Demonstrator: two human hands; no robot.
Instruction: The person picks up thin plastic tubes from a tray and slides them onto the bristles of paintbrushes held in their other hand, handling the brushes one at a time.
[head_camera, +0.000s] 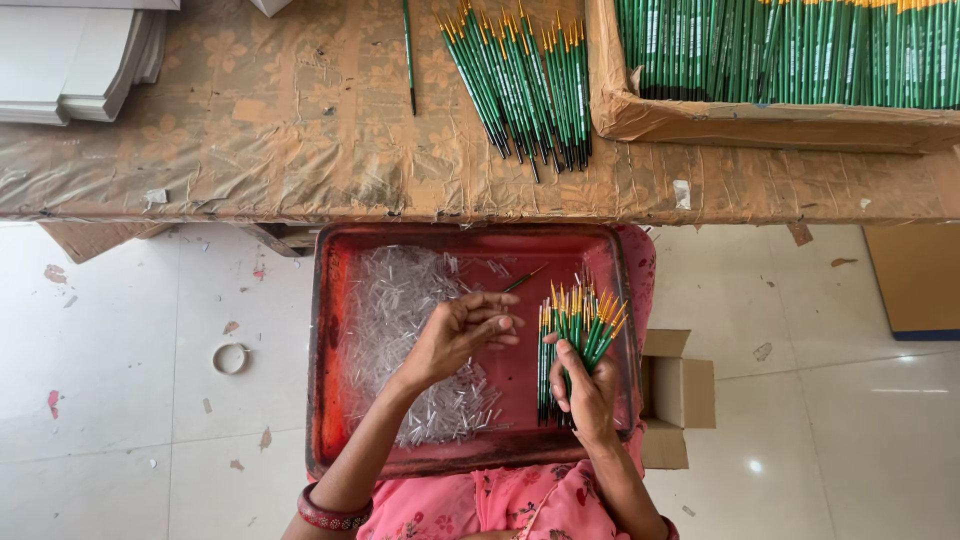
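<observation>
Green-handled paint brushes (572, 335) with yellow ends stand bunched in the right hand (588, 395), fingers wrapped firmly around them, over a red tray (325, 300) on the lap. The left hand (462, 335) hovers half-curled above a heap of clear plastic caps (395, 300), fingertips pinched together; whether they hold a cap is unclear. Keeping the bunch upright and fanned should help single out each tip.

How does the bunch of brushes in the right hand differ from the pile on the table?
The bunch in the right hand stands fanned over the red tray; the table pile lies flat, unheld. The held bunch looks smaller. Both have green handles and yellow-orange ends.
</observation>
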